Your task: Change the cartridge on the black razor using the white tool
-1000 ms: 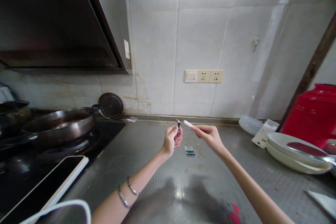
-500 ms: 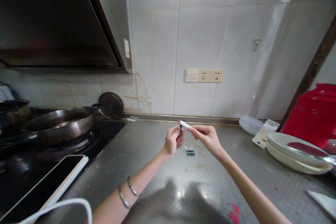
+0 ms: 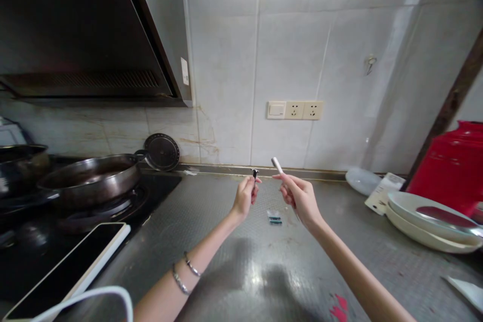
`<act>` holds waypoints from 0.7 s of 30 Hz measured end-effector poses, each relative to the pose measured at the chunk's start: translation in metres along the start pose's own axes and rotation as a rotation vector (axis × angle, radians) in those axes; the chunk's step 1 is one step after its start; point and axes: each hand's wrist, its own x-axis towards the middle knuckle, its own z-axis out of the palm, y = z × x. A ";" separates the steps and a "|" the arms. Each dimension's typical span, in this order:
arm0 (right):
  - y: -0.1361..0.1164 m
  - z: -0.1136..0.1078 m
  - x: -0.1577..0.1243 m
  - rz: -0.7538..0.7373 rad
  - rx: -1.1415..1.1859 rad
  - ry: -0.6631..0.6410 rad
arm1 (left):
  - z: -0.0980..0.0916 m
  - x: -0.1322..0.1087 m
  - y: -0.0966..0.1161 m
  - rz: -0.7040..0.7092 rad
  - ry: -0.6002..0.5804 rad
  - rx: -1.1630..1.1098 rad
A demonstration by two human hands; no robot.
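My left hand (image 3: 244, 196) is closed around a small black piece (image 3: 255, 176) with a pale, shiny top, which pokes up above the thumb. To its right, my right hand (image 3: 300, 196) grips a slim white pen-shaped tube (image 3: 277, 165). The tube tilts up and to the left, and its upper end is dark. A gap separates the two pieces. On the metal counter (image 3: 226, 246), below and between my hands, lie two small dark teal cylinders (image 3: 275, 220) beside what looks like clear plastic wrap. My fingers hide the lower parts of both held pieces.
At left, a steel pan (image 3: 94, 178) sits on the black stove (image 3: 158, 188), with a phone-like slab (image 3: 71, 271) and white cable (image 3: 109, 289) nearer me. At right are stacked dishes (image 3: 426, 231), a white card (image 3: 383, 195), a translucent lid (image 3: 362, 181) and a red container (image 3: 449, 166).
My hands have moved apart. The white tube, earlier touching or nearly touching the black piece, is now up and to the right, tilted more steeply. The black piece stays in my left hand.
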 end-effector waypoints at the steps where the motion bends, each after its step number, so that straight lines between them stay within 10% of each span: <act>1: 0.000 0.004 -0.002 0.034 0.069 0.009 | -0.001 0.002 -0.003 0.014 -0.002 0.022; 12: 0.008 0.051 -0.033 0.224 0.513 -0.150 | -0.009 0.005 -0.015 -0.002 -0.097 0.188; 21: 0.024 0.055 -0.044 0.196 0.387 -0.104 | -0.015 0.009 -0.001 0.184 -0.121 0.360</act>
